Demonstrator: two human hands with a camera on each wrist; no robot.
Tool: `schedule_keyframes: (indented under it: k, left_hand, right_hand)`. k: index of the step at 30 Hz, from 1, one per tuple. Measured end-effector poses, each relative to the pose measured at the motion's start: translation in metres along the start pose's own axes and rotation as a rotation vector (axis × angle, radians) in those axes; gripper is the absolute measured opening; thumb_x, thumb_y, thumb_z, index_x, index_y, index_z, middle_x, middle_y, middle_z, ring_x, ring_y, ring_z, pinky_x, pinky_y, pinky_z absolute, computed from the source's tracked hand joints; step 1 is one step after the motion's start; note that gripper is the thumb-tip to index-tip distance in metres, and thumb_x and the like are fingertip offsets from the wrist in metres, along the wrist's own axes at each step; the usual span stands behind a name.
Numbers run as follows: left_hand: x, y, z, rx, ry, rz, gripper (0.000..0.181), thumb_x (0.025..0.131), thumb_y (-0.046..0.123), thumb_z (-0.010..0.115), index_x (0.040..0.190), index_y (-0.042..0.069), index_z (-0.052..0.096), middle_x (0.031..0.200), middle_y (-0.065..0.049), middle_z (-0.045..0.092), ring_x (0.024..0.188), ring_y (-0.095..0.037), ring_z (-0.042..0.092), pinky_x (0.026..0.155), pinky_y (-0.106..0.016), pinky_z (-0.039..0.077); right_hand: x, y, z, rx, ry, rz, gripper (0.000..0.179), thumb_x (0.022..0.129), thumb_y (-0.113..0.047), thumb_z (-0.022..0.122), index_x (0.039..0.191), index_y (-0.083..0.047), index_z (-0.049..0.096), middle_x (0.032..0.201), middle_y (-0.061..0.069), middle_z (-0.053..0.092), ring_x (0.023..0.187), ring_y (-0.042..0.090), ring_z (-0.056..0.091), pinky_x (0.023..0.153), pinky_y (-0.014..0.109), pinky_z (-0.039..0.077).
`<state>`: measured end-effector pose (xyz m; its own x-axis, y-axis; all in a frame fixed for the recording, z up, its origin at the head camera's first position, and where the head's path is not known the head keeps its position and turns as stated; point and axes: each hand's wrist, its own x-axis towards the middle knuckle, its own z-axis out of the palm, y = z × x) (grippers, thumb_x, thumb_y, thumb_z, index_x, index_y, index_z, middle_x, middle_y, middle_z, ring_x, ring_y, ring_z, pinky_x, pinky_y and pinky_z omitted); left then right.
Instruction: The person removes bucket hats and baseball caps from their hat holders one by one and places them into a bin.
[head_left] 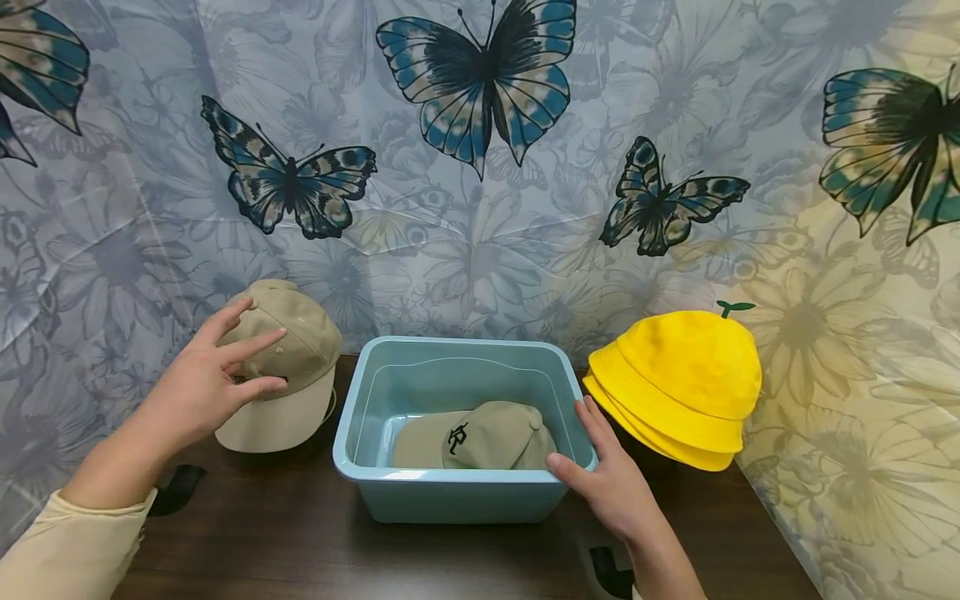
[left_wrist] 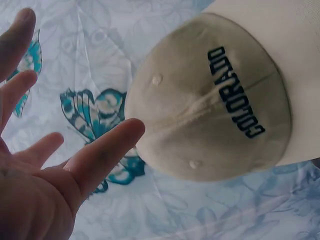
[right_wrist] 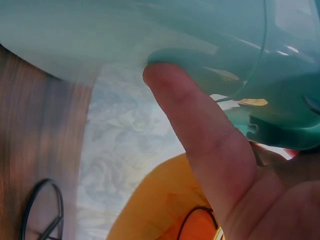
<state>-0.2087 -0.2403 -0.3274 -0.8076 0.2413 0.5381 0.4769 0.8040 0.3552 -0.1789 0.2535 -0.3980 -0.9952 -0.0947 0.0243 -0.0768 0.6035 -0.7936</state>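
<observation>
At the left of a dark wood-grain table point(head_left: 300, 542), a beige baseball cap point(head_left: 307, 333) sits upright, crown up and brim toward the near side. The person's left hand point(head_left: 202, 379) is at its left, fingers and thumb spread apart and pinching nothing; the fingertips overlap the crown in view, but whether they touch it I cannot tell. The cap looks like matte woven cloth, with a rounded, seamed crown, stitched eyelets and dark block letters reading COLORADO across the front.

Right of the cap stands a smooth, glossy blue-green plastic bin point(head_left: 461, 500), rectangular with rounded corners and a rolled rim. The right hand point(head_left: 615, 479) rests on its near right corner, thumb at the near rim and the fingers fairly straight along the right side. Inside lies a second beige cap point(head_left: 502, 429), soft-crowned, its brim pointing left, with dark embroidered lettering on the front; the near wall hides its lower edge.

Just right of the bin, layered yellow bucket hats point(head_left: 682, 383) show stacked brims and a small green sprout on top. Behind hangs a creased cloth point(head_left: 480, 250) printed with butterflies and pale flowers.
</observation>
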Motion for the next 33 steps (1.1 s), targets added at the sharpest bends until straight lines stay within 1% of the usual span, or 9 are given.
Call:
schedule_keyframes:
  k: [3, 6, 8, 12, 17, 19, 23, 26, 33]
  left_hand:
    - [0.001, -0.006, -0.003, -0.116, 0.06, -0.111, 0.063, 0.084, 0.013, 0.082, 0.14, 0.002, 0.057, 0.163, -0.016, 0.01, 0.139, -0.051, 0.027, 0.083, -0.065, 0.045]
    - [0.003, -0.012, -0.004, -0.17, 0.139, -0.216, 0.064, 0.089, 0.016, 0.078, 0.146, 0.005, 0.051, 0.165, -0.011, 0.003, 0.141, -0.048, 0.024, 0.088, -0.069, 0.04]
    - [0.006, -0.017, -0.004, -0.157, 0.168, -0.264, 0.065, 0.09, 0.019, 0.077, 0.148, 0.008, 0.049, 0.165, -0.011, 0.002, 0.14, -0.049, 0.026, 0.09, -0.071, 0.037]
    - [0.011, -0.026, -0.002, -0.104, 0.157, -0.311, 0.068, 0.089, 0.025, 0.078, 0.148, 0.009, 0.048, 0.165, -0.014, 0.003, 0.137, -0.054, 0.029, 0.095, -0.072, 0.032]
    - [0.018, -0.032, 0.001, -0.096, 0.103, -0.339, 0.068, 0.09, 0.029, 0.077, 0.148, 0.009, 0.048, 0.165, -0.018, 0.003, 0.142, -0.053, 0.014, 0.104, -0.071, 0.022]
    - [0.021, -0.033, 0.002, -0.088, 0.083, -0.346, 0.069, 0.09, 0.03, 0.077, 0.149, 0.01, 0.048, 0.164, -0.019, 0.003, 0.143, -0.053, 0.008, 0.104, -0.071, 0.019]
    - [0.024, -0.034, 0.003, -0.076, 0.061, -0.345, 0.069, 0.09, 0.03, 0.077, 0.149, 0.011, 0.047, 0.163, -0.022, 0.004, 0.142, -0.055, 0.008, 0.103, -0.072, 0.019]
    - [0.026, -0.034, 0.003, -0.066, 0.039, -0.334, 0.068, 0.09, 0.03, 0.076, 0.149, 0.009, 0.048, 0.163, -0.024, 0.007, 0.141, -0.057, 0.012, 0.101, -0.073, 0.022]
    - [0.034, -0.034, 0.001, -0.014, -0.06, -0.317, 0.071, 0.091, 0.035, 0.075, 0.149, 0.007, 0.047, 0.161, -0.026, 0.013, 0.136, -0.06, 0.02, 0.096, -0.074, 0.026]
  right_hand:
    - [0.0, 0.0, 0.0, 0.001, 0.003, -0.001, 0.089, 0.091, -0.049, 0.068, 0.161, -0.019, 0.021, 0.166, 0.001, 0.004, 0.147, 0.04, 0.012, 0.105, 0.072, 0.018]
    - [-0.001, 0.0, -0.001, 0.006, 0.001, 0.001, 0.089, 0.091, -0.049, 0.067, 0.161, -0.02, 0.021, 0.166, 0.001, 0.004, 0.147, 0.039, 0.012, 0.105, 0.072, 0.018]
    - [-0.001, 0.0, -0.001, 0.01, 0.0, 0.006, 0.089, 0.091, -0.049, 0.067, 0.161, -0.02, 0.021, 0.166, 0.001, 0.004, 0.147, 0.039, 0.011, 0.105, 0.072, 0.019]
    - [-0.001, 0.0, -0.001, 0.015, -0.002, 0.013, 0.089, 0.091, -0.049, 0.068, 0.161, -0.02, 0.021, 0.166, 0.0, 0.004, 0.147, 0.039, 0.011, 0.106, 0.072, 0.019]
    - [0.0, 0.0, 0.0, 0.017, -0.003, 0.013, 0.089, 0.091, -0.049, 0.068, 0.161, -0.02, 0.021, 0.166, -0.001, 0.004, 0.147, 0.039, 0.011, 0.106, 0.071, 0.019]
    - [0.0, -0.001, 0.0, 0.022, -0.004, 0.013, 0.089, 0.091, -0.048, 0.068, 0.161, -0.021, 0.021, 0.166, -0.001, 0.003, 0.147, 0.039, 0.011, 0.106, 0.071, 0.019]
    - [-0.001, -0.001, 0.0, 0.034, -0.006, 0.011, 0.089, 0.091, -0.047, 0.068, 0.161, -0.02, 0.021, 0.166, 0.0, 0.003, 0.147, 0.04, 0.011, 0.106, 0.071, 0.019]
    - [-0.002, -0.001, 0.0, 0.038, -0.004, 0.009, 0.089, 0.091, -0.047, 0.068, 0.161, -0.02, 0.021, 0.166, 0.0, 0.003, 0.147, 0.04, 0.011, 0.106, 0.071, 0.019]
    - [-0.002, -0.001, -0.001, 0.034, -0.002, 0.009, 0.089, 0.091, -0.047, 0.068, 0.161, -0.02, 0.021, 0.166, -0.001, 0.004, 0.147, 0.04, 0.012, 0.106, 0.071, 0.019]
